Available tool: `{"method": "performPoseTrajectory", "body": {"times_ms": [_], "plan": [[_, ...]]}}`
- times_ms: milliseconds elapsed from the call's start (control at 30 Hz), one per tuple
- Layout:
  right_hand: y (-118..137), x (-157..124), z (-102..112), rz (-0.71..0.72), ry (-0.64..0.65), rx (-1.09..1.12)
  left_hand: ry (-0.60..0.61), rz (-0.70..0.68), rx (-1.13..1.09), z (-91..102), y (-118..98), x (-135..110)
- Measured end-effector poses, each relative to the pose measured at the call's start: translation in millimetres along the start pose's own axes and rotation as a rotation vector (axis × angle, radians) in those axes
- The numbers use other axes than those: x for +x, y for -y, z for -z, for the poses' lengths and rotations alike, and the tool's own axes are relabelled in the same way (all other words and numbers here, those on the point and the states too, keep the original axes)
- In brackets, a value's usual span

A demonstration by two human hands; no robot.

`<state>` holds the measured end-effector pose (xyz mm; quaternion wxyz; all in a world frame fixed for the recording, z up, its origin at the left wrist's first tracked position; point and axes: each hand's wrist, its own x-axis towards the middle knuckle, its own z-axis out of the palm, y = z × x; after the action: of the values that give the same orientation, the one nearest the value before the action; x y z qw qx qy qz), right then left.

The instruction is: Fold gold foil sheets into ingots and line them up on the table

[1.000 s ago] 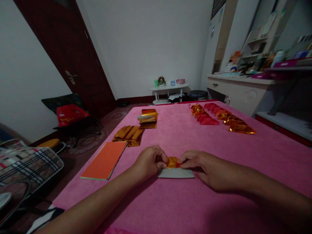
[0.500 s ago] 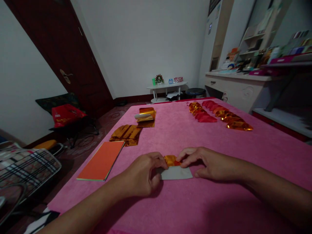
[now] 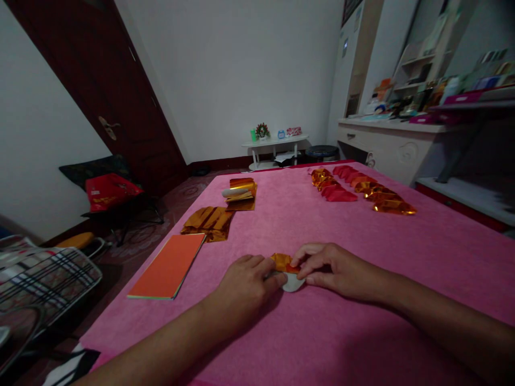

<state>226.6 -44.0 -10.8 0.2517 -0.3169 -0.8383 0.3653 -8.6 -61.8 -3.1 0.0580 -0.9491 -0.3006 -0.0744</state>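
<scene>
A small sheet of foil paper [image 3: 281, 261] lies on the pink cloth in front of me, shiny gold on its far part. Its pale grey-white underside is turned up on the near part and curls over. At the left edge, my left hand [image 3: 249, 281] pinches it between thumb and fingers. My right hand [image 3: 333, 271] grips the right edge, thumb below and fingertips on the gold part. Fingers hide both ends of the sheet. Left of my hands rests a stack of orange paper [image 3: 171, 265], with a pile of gold foil sheets [image 3: 209, 221] just beyond it.
More gold foil [image 3: 243, 201] with a grey oval object on it sits at the far left of the pink cloth [image 3: 281, 225]. Rows of folded red and gold foil pieces [image 3: 388, 202] lie at the far right. A white dresser [image 3: 386, 145] stands beyond.
The near, pale part of the foil paper has gone from flat to curled over, its edges drawn in. My left thumb has moved right and forward onto it; my right thumb has moved inward.
</scene>
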Motion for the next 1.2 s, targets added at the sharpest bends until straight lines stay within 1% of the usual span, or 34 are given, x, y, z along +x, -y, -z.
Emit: {"method": "performPoseTrajectory", "body": {"times_ms": [100,200,267,367,467,567,667,767,933,1133,1200], "plan": [[5,0,-4,0.029,-0.031,-0.055,-0.014,0.026,-0.072,5.9,-2,-2],[10,1,-5,0.048,-0.051,-0.078,-0.043,0.083,-0.126,8.2,-13,-2],[11,2,-5,0.050,-0.052,-0.064,-0.061,0.112,-0.132,4.7,-20,-1],[8,3,-2,0.033,-0.045,-0.030,-0.097,0.123,-0.129,-6.2,-27,1],[3,2,3,0.024,-0.001,0.007,-0.152,0.127,-0.131,-15.8,-27,1],[-1,1,5,0.028,0.022,0.041,-0.199,0.142,-0.173,-18.5,-25,-1],[-1,1,2,0.027,-0.002,0.052,-0.228,0.156,-0.222,-16.6,-25,-1],[1,3,-3,0.018,-0.041,0.049,-0.249,0.140,-0.259,-15.9,-26,-2],[-1,4,-7,0.026,-0.066,0.055,-0.287,0.113,-0.277,-20.4,-26,-4],[-1,3,-12,-0.032,-0.127,0.053,-0.305,0.101,-0.326,-21.4,-26,-4],[-1,3,-12,-0.048,-0.131,0.057,-0.305,0.120,-0.364,-19.9,-26,-3]]}}
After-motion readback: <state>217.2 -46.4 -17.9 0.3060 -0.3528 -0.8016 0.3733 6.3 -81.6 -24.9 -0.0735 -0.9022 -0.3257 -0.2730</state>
